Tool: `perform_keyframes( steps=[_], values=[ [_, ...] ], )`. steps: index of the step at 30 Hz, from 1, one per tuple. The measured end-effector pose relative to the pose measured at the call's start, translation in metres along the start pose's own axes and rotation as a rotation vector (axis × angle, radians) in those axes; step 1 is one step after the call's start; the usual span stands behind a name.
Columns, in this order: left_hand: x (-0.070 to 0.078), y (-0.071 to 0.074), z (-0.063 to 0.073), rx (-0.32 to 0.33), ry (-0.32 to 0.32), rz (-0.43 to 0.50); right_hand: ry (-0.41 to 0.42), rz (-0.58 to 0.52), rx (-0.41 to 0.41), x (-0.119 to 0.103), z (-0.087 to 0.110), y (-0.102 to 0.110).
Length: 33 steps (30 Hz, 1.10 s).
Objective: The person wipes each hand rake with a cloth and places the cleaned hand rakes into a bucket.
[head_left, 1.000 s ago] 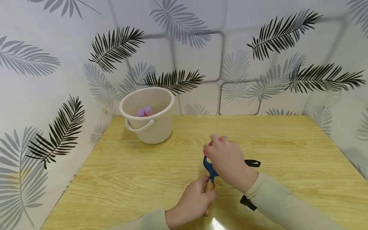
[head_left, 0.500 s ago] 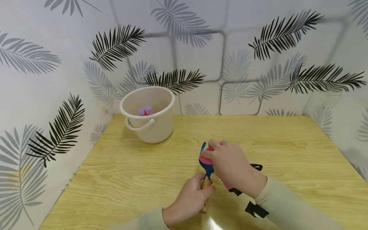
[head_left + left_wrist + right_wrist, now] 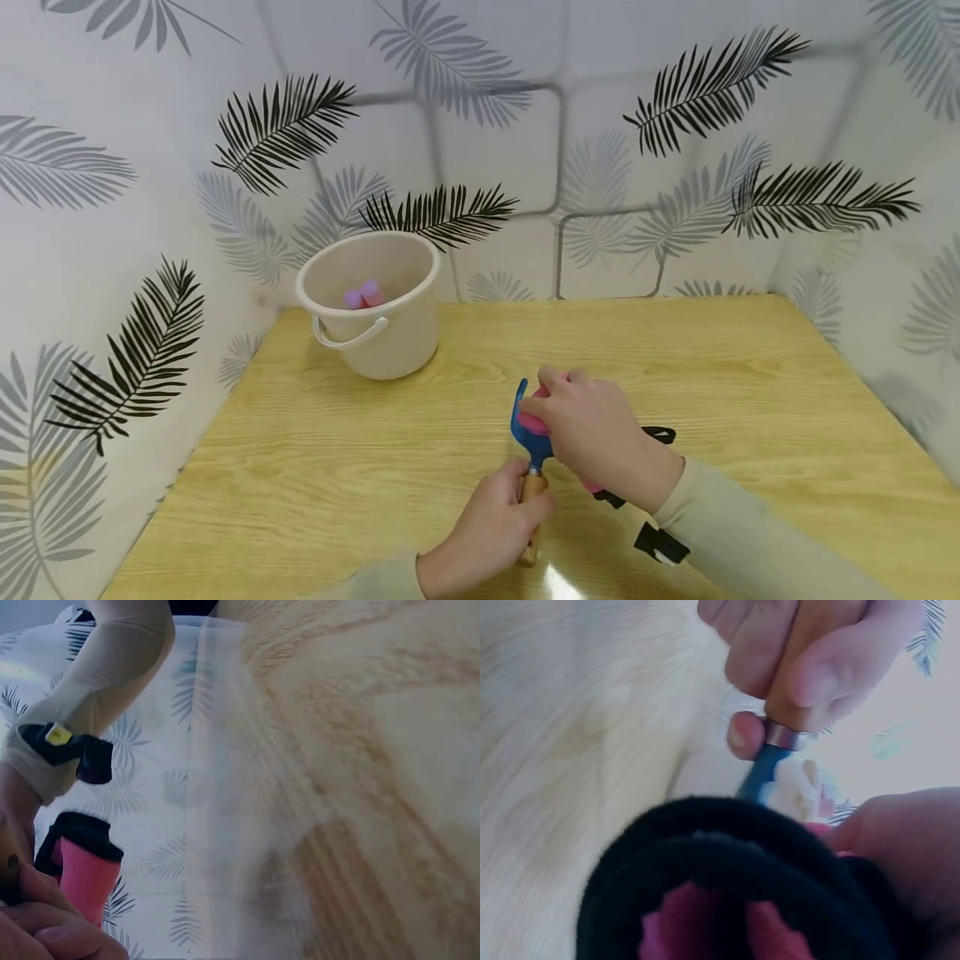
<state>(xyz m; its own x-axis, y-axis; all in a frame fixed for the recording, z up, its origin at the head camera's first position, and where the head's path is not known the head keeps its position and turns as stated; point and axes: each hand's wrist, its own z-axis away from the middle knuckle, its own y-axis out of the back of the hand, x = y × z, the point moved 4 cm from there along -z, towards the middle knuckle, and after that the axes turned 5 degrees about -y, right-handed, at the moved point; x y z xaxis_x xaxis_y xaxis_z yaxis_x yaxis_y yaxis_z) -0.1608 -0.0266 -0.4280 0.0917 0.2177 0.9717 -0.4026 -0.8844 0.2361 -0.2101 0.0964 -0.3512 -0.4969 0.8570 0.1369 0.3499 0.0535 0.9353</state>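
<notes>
My left hand [image 3: 487, 517] grips the wooden handle [image 3: 530, 552] of a garden hand fork with a blue metal head [image 3: 534, 450]. One blue prong points up and away; the rest of the head is covered. My right hand [image 3: 600, 429] holds a bunched pink fabric glove [image 3: 532, 423] against the blue head. The glove's black cuff [image 3: 609, 498] hangs below that hand, and a black loop [image 3: 660, 435] sticks out to the right. In the right wrist view, the cuff [image 3: 705, 817] gapes open close to the camera, partly hiding the fork. The left wrist view shows pink knit [image 3: 86, 881].
A cream bucket [image 3: 397, 342] with its handle folded down stands at the back left of the wood-grain table [image 3: 322, 467]. Inside it lie pink cylinders with purple ends [image 3: 362, 294]. Leaf-patterned walls [image 3: 495, 242] border the table behind and on both sides.
One second ago the right hand and glove were at the top of the fork's head; they have since slid down it, exposing a prong. The left hand keeps its grip.
</notes>
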Motion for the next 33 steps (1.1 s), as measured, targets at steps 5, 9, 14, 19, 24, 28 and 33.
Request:
perform_keyframes(
  steps=[5, 9, 14, 19, 24, 28, 33],
  values=[
    [-0.001, 0.01, 0.0, 0.03, 0.019, 0.002, 0.019, -0.048, -0.072, 0.008, 0.01, 0.005],
    [-0.002, 0.014, 0.002, 0.032, 0.038, 0.037, -0.013, -0.043, -0.035, 0.013, 0.018, 0.005],
    [-0.005, 0.01, 0.002, 0.005, 0.033, 0.082, 0.012, -0.077, 0.013, 0.003, 0.021, 0.005],
    [-0.006, 0.006, 0.001, -0.004, 0.039, 0.101, 0.02, -0.085, -0.022, -0.003, 0.022, 0.006],
    [-0.003, 0.007, 0.006, 0.013, 0.06, 0.157, -0.079, 0.017, -0.08, 0.011, 0.022, -0.001],
    [0.0, 0.009, 0.007, 0.012, 0.062, 0.164, -0.09, 0.033, -0.082, 0.015, 0.023, -0.001],
    [-0.002, 0.014, 0.002, 0.022, 0.056, 0.102, 0.022, -0.029, -0.065, 0.001, 0.022, 0.011]
  ],
)
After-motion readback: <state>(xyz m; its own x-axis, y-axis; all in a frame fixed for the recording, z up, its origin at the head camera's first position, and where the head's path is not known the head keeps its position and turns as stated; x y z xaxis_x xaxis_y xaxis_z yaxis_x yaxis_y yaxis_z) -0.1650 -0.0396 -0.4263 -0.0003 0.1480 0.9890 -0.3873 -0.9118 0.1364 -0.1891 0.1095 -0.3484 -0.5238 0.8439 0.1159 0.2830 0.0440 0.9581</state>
